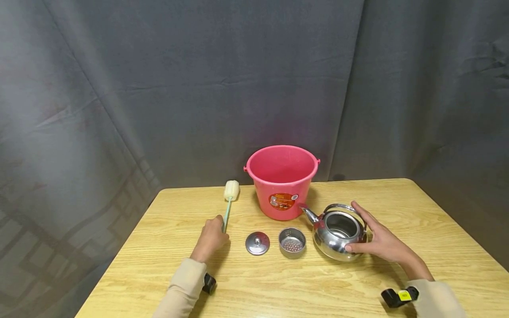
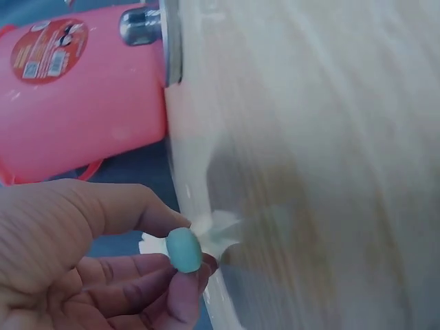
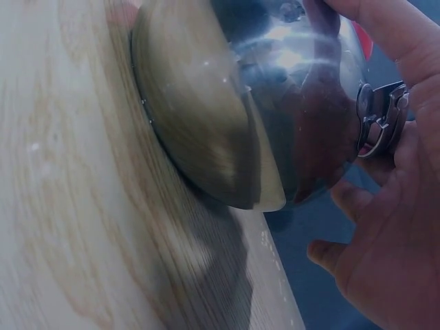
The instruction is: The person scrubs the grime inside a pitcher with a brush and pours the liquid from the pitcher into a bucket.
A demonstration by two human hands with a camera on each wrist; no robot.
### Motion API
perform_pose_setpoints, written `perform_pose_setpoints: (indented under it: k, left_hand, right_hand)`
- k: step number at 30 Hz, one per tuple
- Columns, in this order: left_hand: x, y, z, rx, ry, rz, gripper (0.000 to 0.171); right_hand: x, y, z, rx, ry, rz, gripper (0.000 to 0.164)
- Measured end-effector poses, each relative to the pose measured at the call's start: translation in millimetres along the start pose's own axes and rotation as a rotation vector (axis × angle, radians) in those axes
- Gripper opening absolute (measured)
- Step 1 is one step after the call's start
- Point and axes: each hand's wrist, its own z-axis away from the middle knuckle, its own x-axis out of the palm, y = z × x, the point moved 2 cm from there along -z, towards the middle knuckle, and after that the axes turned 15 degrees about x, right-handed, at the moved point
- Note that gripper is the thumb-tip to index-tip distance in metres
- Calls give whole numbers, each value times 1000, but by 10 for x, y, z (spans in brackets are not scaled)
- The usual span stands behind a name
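Note:
My left hand [image 1: 212,236] pinches the pale green handle [image 2: 184,250] of a sponge brush between thumb and fingers. The brush's cream sponge head [image 1: 232,190] points toward the far edge of the table. On the right, my right hand [image 1: 381,240] grips a shiny steel teapot [image 1: 336,240] from its right side. The thumb lies on the near side of its body, and the other fingers reach behind by the raised handle. The teapot is lidless, its spout pointing left toward the bucket. In the right wrist view, its rounded body [image 3: 275,117] sits at the table surface.
A pink bucket [image 1: 266,194] with a red label stands at the back middle. Between the hands are a round steel lid [image 1: 257,243] with a knob and a perforated strainer cup [image 1: 292,251]. Dark grey curtain [image 1: 222,88] hangs behind the wooden table [image 1: 278,287].

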Motion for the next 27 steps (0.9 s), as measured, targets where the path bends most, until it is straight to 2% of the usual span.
perform_pose_setpoints:
  k: [5,13,24,27]
  left_hand:
    - [-35,-72,-18,-13,16,39,40]
    - [-73,-143,-35,-29,12,72,51]
    - [-42,-223,-101,-53,64,193,48]
    - [-42,-230,-130,-68,93,182,44]
  right_hand:
    - [-5,4,5,7,1,1,113]
    - [-6,8,-2,-1,-5,2,112]
    - [-7,4,-1,-3,-11,-10,112]
    - [0,6,-2,0,-12,-8,112]
